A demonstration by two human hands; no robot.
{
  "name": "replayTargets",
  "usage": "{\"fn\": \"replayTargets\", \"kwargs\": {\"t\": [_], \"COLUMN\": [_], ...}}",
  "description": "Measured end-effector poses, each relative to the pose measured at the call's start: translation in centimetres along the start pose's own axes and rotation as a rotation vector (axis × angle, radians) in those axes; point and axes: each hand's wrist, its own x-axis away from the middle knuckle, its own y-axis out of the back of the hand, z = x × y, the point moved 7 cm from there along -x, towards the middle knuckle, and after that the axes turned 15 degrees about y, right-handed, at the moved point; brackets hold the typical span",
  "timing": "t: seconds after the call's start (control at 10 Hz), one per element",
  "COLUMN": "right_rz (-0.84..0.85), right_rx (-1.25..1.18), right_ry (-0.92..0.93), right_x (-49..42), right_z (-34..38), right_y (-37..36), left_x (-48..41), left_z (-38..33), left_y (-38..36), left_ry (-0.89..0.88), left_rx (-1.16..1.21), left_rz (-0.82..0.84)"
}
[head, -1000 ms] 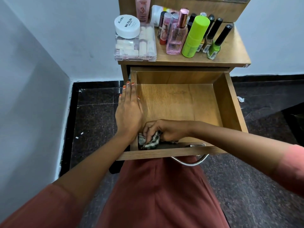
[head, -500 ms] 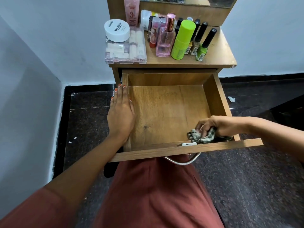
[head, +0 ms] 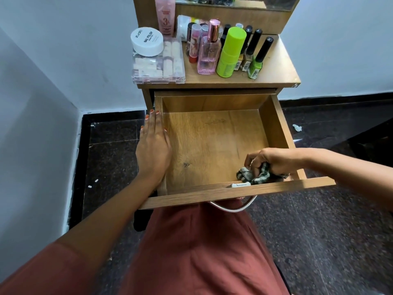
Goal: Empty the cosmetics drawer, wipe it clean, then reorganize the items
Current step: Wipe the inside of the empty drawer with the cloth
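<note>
right grip (head: 264,163) clutches a checked cloth (head: 246,175) in the front right corner of the wooden drawer (head: 212,141); left grip (head: 154,150) lies flat, fingers straight, on that drawer's left wall.

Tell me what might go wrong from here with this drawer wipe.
1. The drawer is pulled far out and the left hand rests flat on its left wall; leaning on it may strain or tip it.
2. Upright bottles crowd the tabletop, such as the green bottle; a jolt could topple them.
3. The right hand grips the cloth bunched in the near right corner, so the dark mark may be missed.
</note>
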Motion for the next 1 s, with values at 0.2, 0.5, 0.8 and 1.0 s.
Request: {"fn": "replayTargets", "kwargs": {"t": [0.2, 0.5, 0.8, 1.0], "right_rz": [0.377, 0.481, 0.26, -0.178], "right_rx": [0.604, 1.056, 0.727, 0.131], "right_ry": [-0.08, -0.042, -0.178, -0.11], "right_x": [3.5, 2.4, 3.4, 2.5], "right_z": [-0.9, 0.1, 0.6, 0.0], "right_y": [1.0, 0.0, 0.4, 1.3], "left_x": [0.0, 0.0, 0.1, -0.1], "left_z": [-0.3, -0.3, -0.4, -0.2], "left_y": [0.0, 0.2, -0.1, 0.1], "left_ry": [-0.006, -0.002, -0.006, 0.002], "left_rx": [0.001, 0.01, 0.018, 0.014], "left_rz": [-0.001, 0.002, 0.001, 0.0]}}
